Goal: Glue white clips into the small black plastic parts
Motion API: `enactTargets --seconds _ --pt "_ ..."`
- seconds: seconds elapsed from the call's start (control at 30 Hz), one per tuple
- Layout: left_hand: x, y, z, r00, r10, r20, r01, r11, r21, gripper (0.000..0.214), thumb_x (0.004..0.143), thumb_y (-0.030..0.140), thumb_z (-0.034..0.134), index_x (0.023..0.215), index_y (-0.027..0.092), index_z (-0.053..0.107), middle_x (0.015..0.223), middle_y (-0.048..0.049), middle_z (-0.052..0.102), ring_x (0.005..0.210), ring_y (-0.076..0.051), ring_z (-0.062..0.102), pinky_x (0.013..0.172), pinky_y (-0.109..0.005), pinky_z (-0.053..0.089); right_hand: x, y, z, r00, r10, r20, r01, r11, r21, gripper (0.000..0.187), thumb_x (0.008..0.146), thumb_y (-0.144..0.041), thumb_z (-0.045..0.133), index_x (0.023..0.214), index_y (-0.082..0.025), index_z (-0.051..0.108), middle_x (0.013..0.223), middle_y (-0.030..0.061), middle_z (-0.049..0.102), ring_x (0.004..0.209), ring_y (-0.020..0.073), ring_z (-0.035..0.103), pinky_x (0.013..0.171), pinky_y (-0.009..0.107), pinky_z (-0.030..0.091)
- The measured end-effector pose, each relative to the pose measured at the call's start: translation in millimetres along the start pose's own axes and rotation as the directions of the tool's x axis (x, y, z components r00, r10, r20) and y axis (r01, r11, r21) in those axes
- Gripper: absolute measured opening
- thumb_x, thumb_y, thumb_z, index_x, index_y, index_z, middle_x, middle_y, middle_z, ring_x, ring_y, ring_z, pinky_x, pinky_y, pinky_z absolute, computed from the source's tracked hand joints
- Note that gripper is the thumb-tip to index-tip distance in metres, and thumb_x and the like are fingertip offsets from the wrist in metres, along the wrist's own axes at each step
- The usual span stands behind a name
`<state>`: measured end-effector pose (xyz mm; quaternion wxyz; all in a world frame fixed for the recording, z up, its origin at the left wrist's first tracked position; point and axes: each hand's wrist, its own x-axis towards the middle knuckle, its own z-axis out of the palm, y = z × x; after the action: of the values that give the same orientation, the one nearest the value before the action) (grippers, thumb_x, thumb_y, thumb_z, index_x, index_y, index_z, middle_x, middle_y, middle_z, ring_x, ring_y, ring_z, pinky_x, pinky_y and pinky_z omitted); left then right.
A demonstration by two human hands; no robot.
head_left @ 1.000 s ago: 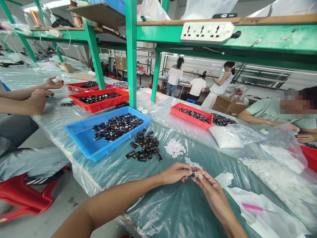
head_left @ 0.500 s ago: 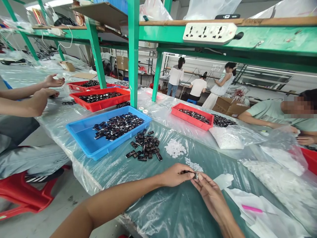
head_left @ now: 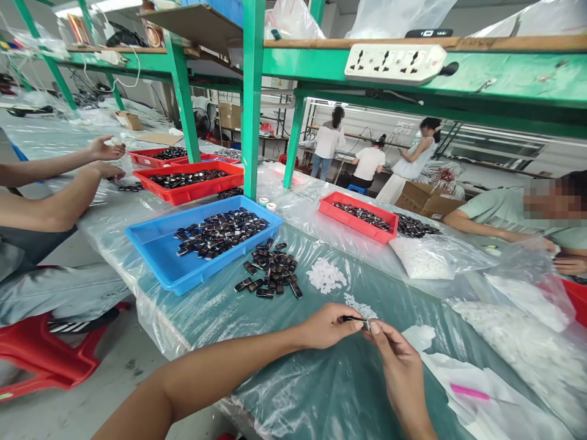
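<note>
My left hand [head_left: 328, 326] and my right hand [head_left: 398, 360] meet fingertip to fingertip over the plastic-covered table [head_left: 321, 391], both pinching one small black part [head_left: 355, 319]. Just beyond my fingers lies a small scatter of tiny white pieces [head_left: 360, 305], and farther out a larger heap of white pieces [head_left: 325, 275]. A loose pile of black parts [head_left: 273, 272] lies left of that heap, beside a blue tray [head_left: 151, 253] that holds many more black parts.
Red trays [head_left: 192, 190] [head_left: 358, 215] with black parts sit farther back. A clear bag of white pieces [head_left: 422, 253] lies right of centre. A pink tool [head_left: 468, 392] rests on white paper at the right. A person's arms [head_left: 68, 183] work at left, another person [head_left: 527, 214] sits opposite. Green shelf posts [head_left: 252, 98] stand behind.
My right hand has risen slightly and turned more upright at the part. The view shifted a little. The person at left lowered one hand onto the table.
</note>
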<state>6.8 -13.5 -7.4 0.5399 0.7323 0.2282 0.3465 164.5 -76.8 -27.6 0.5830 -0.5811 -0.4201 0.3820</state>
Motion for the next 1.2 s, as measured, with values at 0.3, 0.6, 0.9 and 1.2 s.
enactTargets --seconds 0.3,0.6,0.9,1.2 --pt "-2 1 2.4 0.999 -0.023 0.046 0.029 0.991 -0.127 0.043 0.080 0.046 0.052 0.102 0.011 0.065 0.079 -0.0074 0.060 0.064 -0.012 0.049 0.055 -0.019 0.036 -9 -8 8 0.975 -0.172 -0.138 0.154 0.980 -0.129 0.026 0.072 -0.037 0.064 0.091 -0.018 0.063 0.093 0.0043 0.063 0.088 0.0204 0.057 0.082 0.031 0.043" --pt "-4 3 5.6 0.999 -0.014 0.039 0.022 0.978 -0.209 0.043 0.080 0.046 0.053 0.095 0.007 0.066 0.067 -0.0036 0.052 0.062 -0.011 0.044 0.057 -0.020 0.036 -18 -14 8 0.809 -0.580 -0.096 0.463 0.728 -0.505 0.013 0.080 -0.029 0.057 0.082 -0.020 0.067 0.091 0.0051 0.063 0.085 0.0194 0.059 0.079 0.030 0.042" --pt "-6 6 5.6 0.998 0.047 -0.033 -0.046 0.999 0.005 0.044 0.085 0.046 0.045 0.091 0.009 0.067 0.068 -0.0046 0.056 0.060 -0.011 0.046 0.055 -0.019 0.034 -18 -11 8 0.746 -0.666 -0.007 0.534 0.604 -0.591 0.016 0.081 -0.029 0.057 0.090 -0.021 0.068 0.093 0.0051 0.066 0.082 0.0196 0.062 0.069 0.028 0.047" --pt "-7 7 3.7 0.989 0.144 -0.040 -0.132 0.966 0.221 0.035 0.089 0.036 0.040 0.103 0.015 0.064 0.073 -0.0037 0.059 0.065 -0.011 0.049 0.057 -0.018 0.035 -20 -12 9 0.764 -0.645 0.025 0.531 0.606 -0.593 0.019 0.082 -0.030 0.055 0.094 -0.022 0.067 0.099 0.0051 0.062 0.083 0.0174 0.060 0.060 0.023 0.046"
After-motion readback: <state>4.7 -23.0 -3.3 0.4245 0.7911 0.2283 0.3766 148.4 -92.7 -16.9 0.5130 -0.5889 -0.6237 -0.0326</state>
